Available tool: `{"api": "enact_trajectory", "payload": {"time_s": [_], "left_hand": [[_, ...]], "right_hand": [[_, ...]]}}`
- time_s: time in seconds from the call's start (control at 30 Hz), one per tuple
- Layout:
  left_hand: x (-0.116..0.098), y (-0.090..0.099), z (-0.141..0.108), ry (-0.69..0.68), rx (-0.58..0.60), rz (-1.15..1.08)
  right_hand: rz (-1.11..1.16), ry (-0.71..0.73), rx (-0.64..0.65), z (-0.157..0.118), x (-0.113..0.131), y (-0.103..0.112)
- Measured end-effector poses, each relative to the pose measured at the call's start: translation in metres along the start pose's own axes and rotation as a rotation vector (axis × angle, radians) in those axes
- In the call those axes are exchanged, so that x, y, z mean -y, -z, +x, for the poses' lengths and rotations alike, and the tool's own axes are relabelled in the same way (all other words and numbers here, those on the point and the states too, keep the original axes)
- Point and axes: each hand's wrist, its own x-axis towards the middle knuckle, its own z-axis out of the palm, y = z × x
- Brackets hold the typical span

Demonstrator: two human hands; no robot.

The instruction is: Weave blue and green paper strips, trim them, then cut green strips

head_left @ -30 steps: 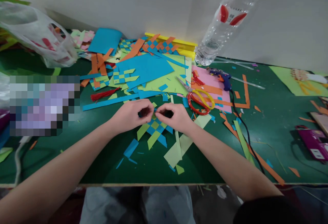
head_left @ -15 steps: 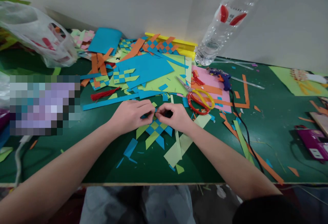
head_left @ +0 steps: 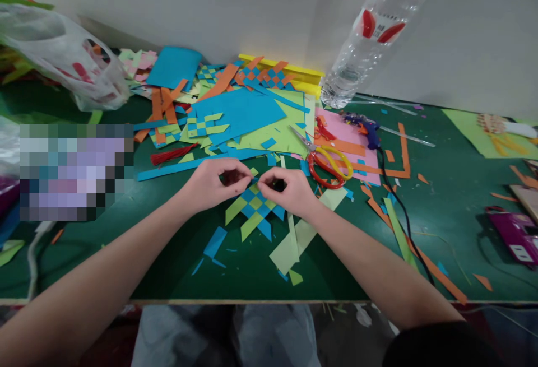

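Observation:
A woven piece of blue and light-green paper strips (head_left: 255,205) is at the middle of the green table, its slanted strip ends pointing toward me. Over its far edge, my left hand (head_left: 219,185) pinches with thumb and forefinger at a small blue strip end. Right beside it, my right hand (head_left: 286,189) pinches at the same spot, thumb and forefinger closed. The fingertips nearly meet and partly hide the strip end between them. Scissors (head_left: 330,165) with red and yellow handles lie just beyond my right hand.
Paper sheets (head_left: 244,115), orange strips and woven pieces are heaped along the wall. A clear bottle (head_left: 357,47) stands at the back. A glue gun (head_left: 370,131) with a black cord lies to the right. At the left are a plastic bag (head_left: 79,64) and a blurred-out device (head_left: 78,171).
My left hand has lifted and turned slightly, with its thumb and forefinger straighter. My right hand stays almost in place at the woven paper's far edge.

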Motion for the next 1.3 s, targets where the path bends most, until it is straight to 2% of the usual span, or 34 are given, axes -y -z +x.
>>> {"api": "enact_trajectory", "payload": {"time_s": [0.17, 0.63, 0.9, 1.13, 1.3], "left_hand": [[0.0017, -0.0036, 0.0009, -0.025, 0.074, -0.062], [0.002, -0.004, 0.0012, -0.091, 0.094, -0.081], [0.0012, -0.0031, 0.0029, 0.009, 0.084, -0.056], [0.0043, -0.002, 0.0027, 0.083, 0.031, -0.09], [0.0054, -0.001, 0.0027, 0.115, 0.058, -0.164]], "right_hand": [[0.002, -0.001, 0.003, -0.0001, -0.0009, 0.0003], [-0.071, 0.137, 0.029, 0.0007, -0.0002, -0.0003], [-0.134, 0.104, -0.01, 0.0014, -0.0012, -0.0005], [-0.112, 0.08, -0.026, 0.0014, 0.0001, -0.0007], [-0.047, 0.049, -0.012, 0.0007, -0.0009, -0.0004]]}}
